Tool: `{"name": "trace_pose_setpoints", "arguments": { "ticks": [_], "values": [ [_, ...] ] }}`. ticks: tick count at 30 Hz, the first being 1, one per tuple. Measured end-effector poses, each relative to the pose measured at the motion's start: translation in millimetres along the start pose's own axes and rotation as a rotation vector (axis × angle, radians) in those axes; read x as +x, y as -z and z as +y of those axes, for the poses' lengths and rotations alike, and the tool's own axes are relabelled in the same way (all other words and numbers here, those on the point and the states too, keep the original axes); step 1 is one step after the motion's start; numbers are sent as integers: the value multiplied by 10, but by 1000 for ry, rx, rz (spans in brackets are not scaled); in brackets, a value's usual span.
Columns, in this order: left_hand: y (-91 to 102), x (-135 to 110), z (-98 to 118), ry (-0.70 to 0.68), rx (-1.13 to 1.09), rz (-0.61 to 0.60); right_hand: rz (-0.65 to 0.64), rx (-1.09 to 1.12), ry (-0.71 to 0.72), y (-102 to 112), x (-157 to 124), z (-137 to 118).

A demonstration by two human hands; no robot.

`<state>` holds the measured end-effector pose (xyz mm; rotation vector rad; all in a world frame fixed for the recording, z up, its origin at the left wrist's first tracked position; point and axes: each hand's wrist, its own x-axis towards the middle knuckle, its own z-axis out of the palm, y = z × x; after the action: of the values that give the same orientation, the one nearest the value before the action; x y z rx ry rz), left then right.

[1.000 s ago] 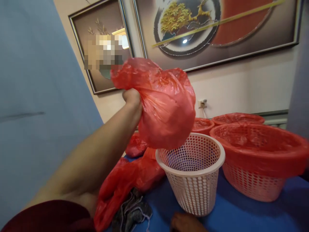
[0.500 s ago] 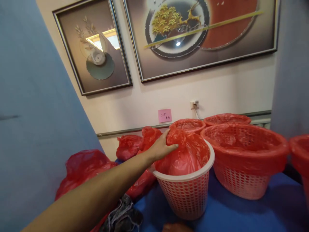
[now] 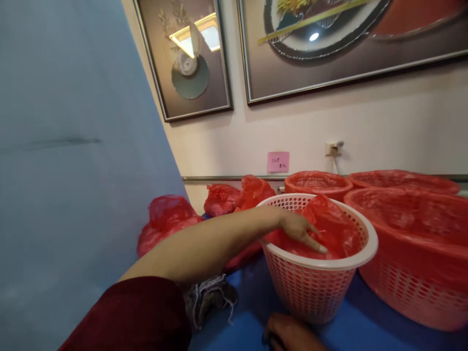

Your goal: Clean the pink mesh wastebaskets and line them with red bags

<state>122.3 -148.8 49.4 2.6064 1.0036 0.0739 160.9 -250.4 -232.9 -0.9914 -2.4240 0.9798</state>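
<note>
My left hand (image 3: 300,230) reaches down into a white plastic basket (image 3: 310,287) with perforated sides. Its thumb and a finger are stretched apart against a red plastic bag (image 3: 329,222) bunched inside the basket; the other fingers are partly hidden. The bag sits below the basket's rim, with one crumpled part standing up at the back. At the bottom edge, my right hand (image 3: 292,334) shows only in part, in front of the basket. Its fingers curl by something small and dark that I cannot make out.
Larger baskets lined with red bags (image 3: 413,234) stand to the right and behind. Filled red bags (image 3: 168,217) lie on the left by a blue partition (image 3: 91,195). Dark cloth with white strings (image 3: 212,297) lies on the blue table surface (image 3: 248,287). A pink note (image 3: 278,162) is on the wall.
My left hand has moved from the bag's raised top edge down into the basket, and the bag has sunk lower. More of my right hand shows. The view has shifted left.
</note>
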Motion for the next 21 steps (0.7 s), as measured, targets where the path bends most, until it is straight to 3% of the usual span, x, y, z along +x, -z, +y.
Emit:
{"name": "trace_pose_setpoints", "arguments": {
  "ticks": [3,5,7,9,12,15,17,21],
  "values": [
    [303,-374,-100,-99,-90,188,24,30,52,19,-71,-12],
    [407,-679,-247,-118,-130,432,47,47,60,-3,-99,-18],
    [339,-967,-449,-94,-176,716,71,57,48,-23,-118,-35],
    [74,-1187,-670,-23,-274,1072,90,58,33,-25,-128,-65],
    [-597,-1316,-960,64,-376,1298,118,57,15,3,-119,-106],
    [-1341,-1222,-1165,147,-548,1325,142,47,-7,27,-82,-103],
    [-1753,-1100,-1264,166,-723,1273,154,35,-22,23,-50,-68],
    [-2249,-916,-1379,228,-850,1147,170,24,-43,-15,2,18]
  ]
}}
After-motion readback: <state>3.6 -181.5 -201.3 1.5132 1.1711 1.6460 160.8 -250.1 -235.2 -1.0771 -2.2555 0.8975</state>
